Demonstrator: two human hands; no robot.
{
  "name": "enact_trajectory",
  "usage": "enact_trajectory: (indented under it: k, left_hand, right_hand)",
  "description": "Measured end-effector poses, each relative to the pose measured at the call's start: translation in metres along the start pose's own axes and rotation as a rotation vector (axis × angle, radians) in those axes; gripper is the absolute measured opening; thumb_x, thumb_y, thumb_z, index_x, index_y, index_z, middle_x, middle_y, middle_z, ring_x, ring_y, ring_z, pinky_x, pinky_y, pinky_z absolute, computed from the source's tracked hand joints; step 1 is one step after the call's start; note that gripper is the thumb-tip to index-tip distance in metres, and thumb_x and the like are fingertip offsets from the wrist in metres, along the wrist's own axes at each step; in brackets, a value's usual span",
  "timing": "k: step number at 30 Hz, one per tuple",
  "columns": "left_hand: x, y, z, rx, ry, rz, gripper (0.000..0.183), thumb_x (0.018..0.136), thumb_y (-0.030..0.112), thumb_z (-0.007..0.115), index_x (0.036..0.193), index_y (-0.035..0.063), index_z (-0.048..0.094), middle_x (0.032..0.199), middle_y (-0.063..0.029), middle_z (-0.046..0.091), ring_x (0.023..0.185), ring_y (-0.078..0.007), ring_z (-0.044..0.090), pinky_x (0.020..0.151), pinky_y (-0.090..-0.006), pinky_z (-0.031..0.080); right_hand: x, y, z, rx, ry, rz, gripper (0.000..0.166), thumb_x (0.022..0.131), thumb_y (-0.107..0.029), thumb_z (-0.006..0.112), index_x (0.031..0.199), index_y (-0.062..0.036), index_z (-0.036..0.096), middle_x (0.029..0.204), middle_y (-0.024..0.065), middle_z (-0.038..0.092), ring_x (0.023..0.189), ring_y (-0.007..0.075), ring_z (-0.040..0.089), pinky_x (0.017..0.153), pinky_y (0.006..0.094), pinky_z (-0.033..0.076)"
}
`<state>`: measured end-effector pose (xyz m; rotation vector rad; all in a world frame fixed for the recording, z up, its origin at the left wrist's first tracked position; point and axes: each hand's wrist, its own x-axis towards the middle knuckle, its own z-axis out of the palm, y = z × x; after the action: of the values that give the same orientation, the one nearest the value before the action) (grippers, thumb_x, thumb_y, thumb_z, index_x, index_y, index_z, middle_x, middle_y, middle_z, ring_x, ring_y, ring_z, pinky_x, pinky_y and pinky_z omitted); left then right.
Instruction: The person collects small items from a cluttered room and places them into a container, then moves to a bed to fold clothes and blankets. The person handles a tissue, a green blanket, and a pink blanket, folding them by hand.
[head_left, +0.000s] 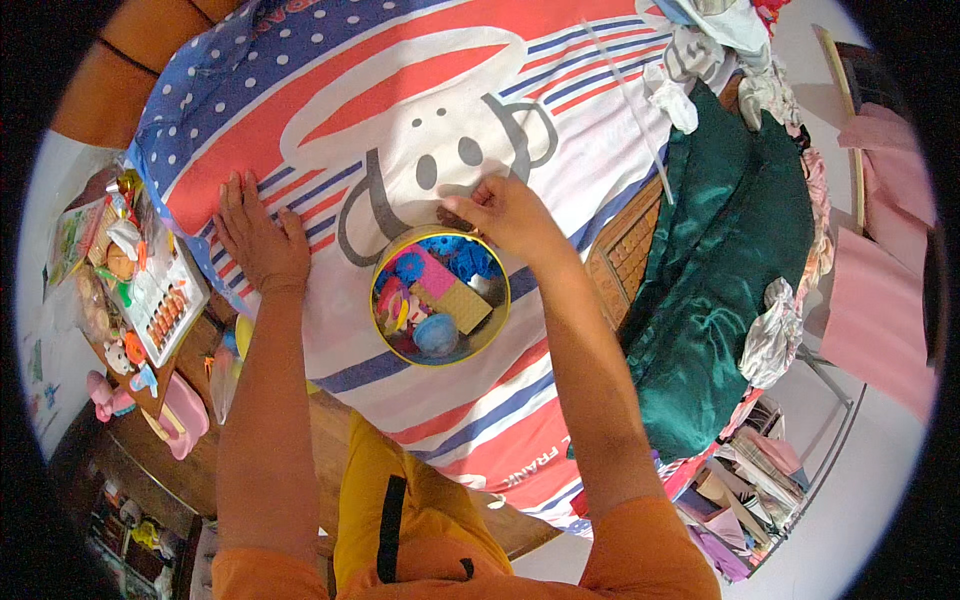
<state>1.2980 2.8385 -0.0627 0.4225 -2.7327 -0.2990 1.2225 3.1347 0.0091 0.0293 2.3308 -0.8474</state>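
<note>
A round, yellow-rimmed container (504, 319) stands on the printed bedsheet (600, 157) in front of me. Inside it lie blue plastic pieces (466, 259), a pink piece (429, 274), a beige studded building plate (454, 306) and a translucent blue ball (436, 334). My left hand (262, 236) rests palm down on the sheet, left of the container, fingers slightly apart. Just past the container's far rim is my right hand (504, 214), its fingers curled and thumb pointing left. Something dark shows under the thumb; whether it is a small object or shaded fingers is unclear.
Dark green satiny fabric (705, 262) and crumpled clothes (712, 45) lie along the right side. At left, a wooden table (154, 397) bears toys, a white tray (191, 289) and a pink plastic toy (187, 412). Folded clothes (750, 487) sit on a rack at lower right.
</note>
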Motion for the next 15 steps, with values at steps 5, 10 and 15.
enact_trajectory:
  k: [5,10,15]
  left_hand:
    - [0.000,0.004,0.000,0.012,-0.009,-0.019,0.065,0.084,0.025,0.051,0.146,0.0096,0.037,0.154,-0.0099,0.032,0.147,-0.0268,0.022,0.120,-0.0500,0.011]
    - [-0.001,-0.001,0.000,0.025,0.009,-0.013,0.066,0.084,0.025,0.051,0.146,0.0098,0.037,0.154,-0.0093,0.032,0.147,-0.0267,0.022,0.120,-0.0500,0.011]
    - [-0.001,0.002,0.003,0.028,-0.001,0.012,0.065,0.084,0.024,0.052,0.145,0.0075,0.039,0.153,-0.0113,0.034,0.145,-0.0283,0.026,0.119,-0.0514,0.013]
  right_hand:
    - [0.023,0.000,0.020,-0.369,0.177,-0.251,0.039,0.082,-0.039,0.072,0.079,-0.0003,0.065,0.072,0.0139,0.064,0.068,0.0195,0.063,0.064,0.0329,0.049]
    - [-0.034,-0.001,0.001,0.470,0.618,-0.283,0.013,0.093,-0.013,0.062,0.096,-0.0004,0.061,0.077,0.0075,0.062,0.065,0.0152,0.056,0.061,0.0283,0.046]
    - [-0.140,0.003,0.025,0.263,0.609,-0.299,0.022,0.092,-0.007,0.061,0.113,0.0003,0.059,0.104,0.0139,0.063,0.085,0.0207,0.061,0.079,0.0302,0.048]
